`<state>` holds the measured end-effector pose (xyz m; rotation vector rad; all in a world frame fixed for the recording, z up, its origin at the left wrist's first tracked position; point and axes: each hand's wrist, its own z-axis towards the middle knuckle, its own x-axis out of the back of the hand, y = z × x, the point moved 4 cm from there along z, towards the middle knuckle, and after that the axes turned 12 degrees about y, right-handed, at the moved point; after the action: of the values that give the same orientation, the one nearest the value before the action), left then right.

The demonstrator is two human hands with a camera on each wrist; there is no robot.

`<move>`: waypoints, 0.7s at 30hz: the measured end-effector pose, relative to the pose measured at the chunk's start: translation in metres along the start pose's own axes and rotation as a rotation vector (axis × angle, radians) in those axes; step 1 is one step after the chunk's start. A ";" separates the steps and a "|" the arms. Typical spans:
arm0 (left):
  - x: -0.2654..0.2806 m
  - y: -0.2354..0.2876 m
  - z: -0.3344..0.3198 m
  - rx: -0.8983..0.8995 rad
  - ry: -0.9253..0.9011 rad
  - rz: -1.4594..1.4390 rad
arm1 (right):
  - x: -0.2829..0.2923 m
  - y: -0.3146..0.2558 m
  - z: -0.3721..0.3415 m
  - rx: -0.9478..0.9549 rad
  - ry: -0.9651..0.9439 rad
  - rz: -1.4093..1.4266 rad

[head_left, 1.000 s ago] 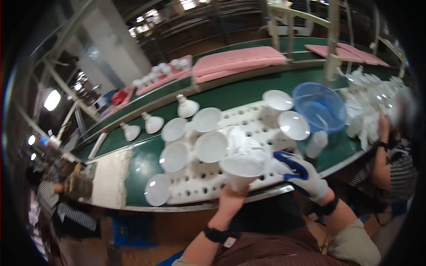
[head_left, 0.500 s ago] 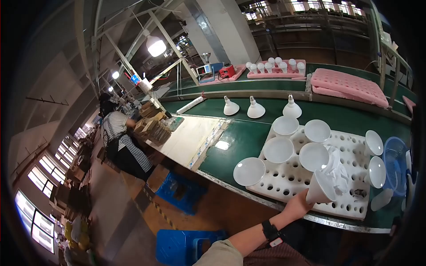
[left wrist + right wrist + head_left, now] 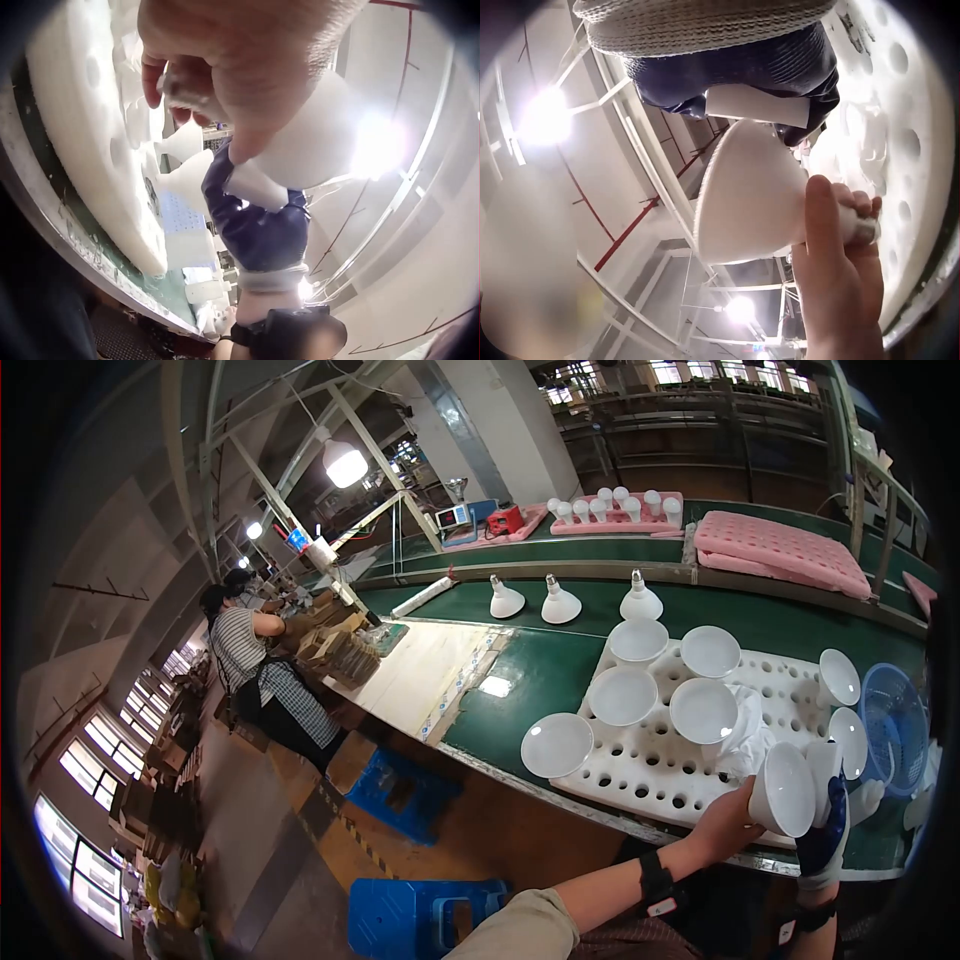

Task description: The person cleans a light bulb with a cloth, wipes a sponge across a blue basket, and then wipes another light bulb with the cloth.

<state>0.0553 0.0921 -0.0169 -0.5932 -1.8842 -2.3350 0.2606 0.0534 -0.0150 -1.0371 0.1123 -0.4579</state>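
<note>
My bare left hand (image 3: 725, 825) grips a white reflector light bulb (image 3: 790, 790) round its neck, near the metal base. In the right wrist view, the bulb's (image 3: 757, 195) wide face points left. My right hand (image 3: 825, 840) wears a white knit glove with a dark blue coating. Its fingers curl round a straight-edged white piece (image 3: 757, 105), held right beside the bulb's rim; I cannot tell what the piece is. Below, a white foam board (image 3: 640, 770) full of holes carries several more bulbs (image 3: 704, 710) and a crumpled white cloth (image 3: 745, 735).
A blue basket (image 3: 893, 730) and a white bottle (image 3: 865, 800) stand right of the board. Several bulbs (image 3: 560, 600) stand base up behind it on the green bench (image 3: 520, 680). Pink foam trays (image 3: 780, 550) lie further back. Blue stools (image 3: 420, 915) and another person (image 3: 255, 670) are at left.
The head view has swung left. My left hand has moved right with the bulb, turning its face outward. My gloved right hand, out of view half a second ago, is now beside the bulb.
</note>
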 end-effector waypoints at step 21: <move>0.004 0.018 0.028 -0.083 -0.047 -0.722 | 0.005 0.027 0.013 -0.237 0.090 0.129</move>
<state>0.0641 0.1156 0.0057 0.0650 -2.3163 -2.8231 0.2777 0.0735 -0.0305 -1.2336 0.3187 -0.3794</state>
